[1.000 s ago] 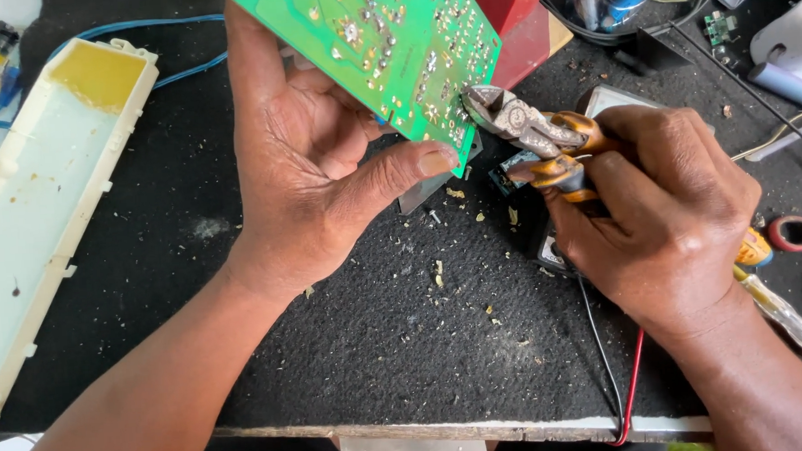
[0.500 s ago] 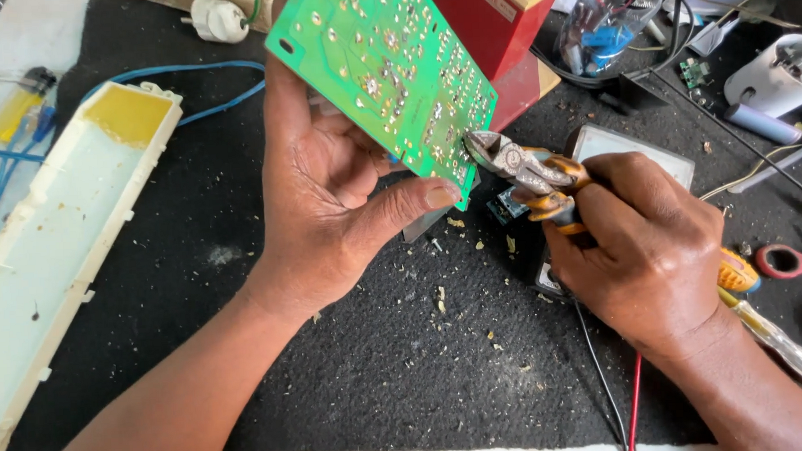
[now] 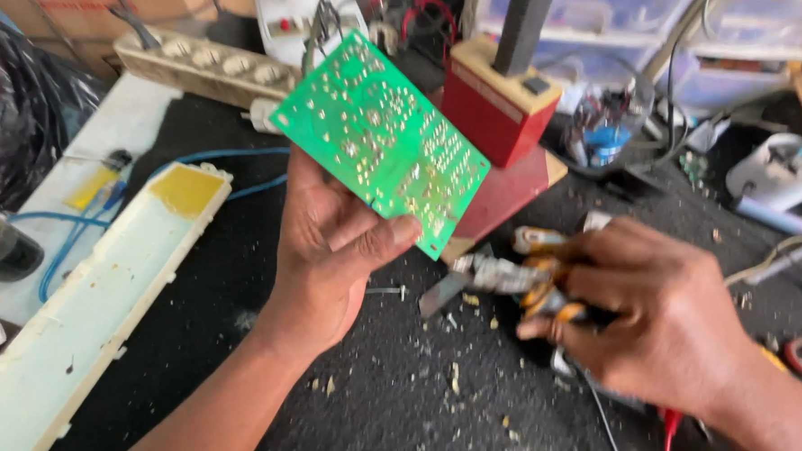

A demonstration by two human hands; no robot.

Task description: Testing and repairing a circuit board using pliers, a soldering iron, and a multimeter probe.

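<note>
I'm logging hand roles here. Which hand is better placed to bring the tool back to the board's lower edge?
Likely the right hand: it grips the orange-handled pliers, whose tip lies just below the green circuit board. The left hand is occupied holding that board up.

Left hand (image 3: 330, 256) holds a green circuit board (image 3: 379, 141) (solder side up); right hand (image 3: 658, 322) grips pliers (image 3: 502, 275).

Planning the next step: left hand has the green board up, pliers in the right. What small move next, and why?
Probably bring the pliers up to the lower corner of the green circuit board. The left hand holds it solder side up, thumb near that corner; the right hand grips the pliers just below it, blurred, nose apart from the board.
</note>
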